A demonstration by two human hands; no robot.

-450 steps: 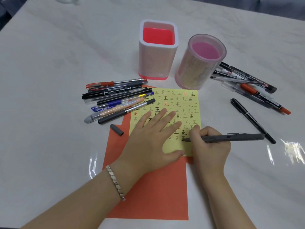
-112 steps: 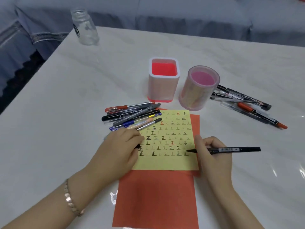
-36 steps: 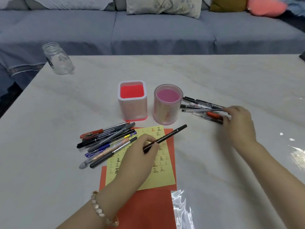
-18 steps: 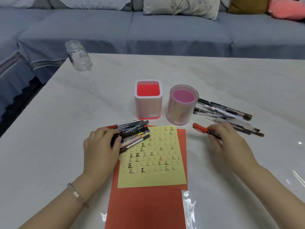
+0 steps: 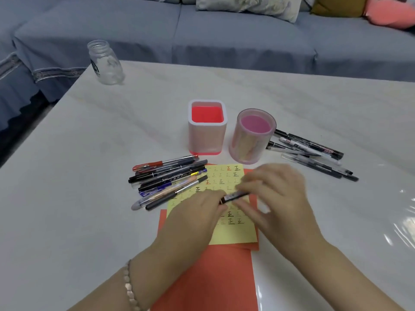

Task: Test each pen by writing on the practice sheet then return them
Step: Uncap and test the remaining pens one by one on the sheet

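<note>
Over practice sheet (image 5: 233, 234), left hand (image 5: 197, 213) and right hand (image 5: 278, 198) grip one pen (image 5: 235, 195), pen pile (image 5: 170, 178) overlapping corner

The place is a home living room. A long blue-grey sofa (image 5: 224, 39) with loose cushions (image 5: 247, 5) in several colours stands just behind a pale, marble-patterned table (image 5: 101, 142).

I see a glossy white marble-look tabletop (image 5: 89, 176), matt yellow paper sheet (image 5: 233, 232), clear glass jar (image 5: 105, 62) and blue-grey cloth sofa (image 5: 224, 37).
</note>
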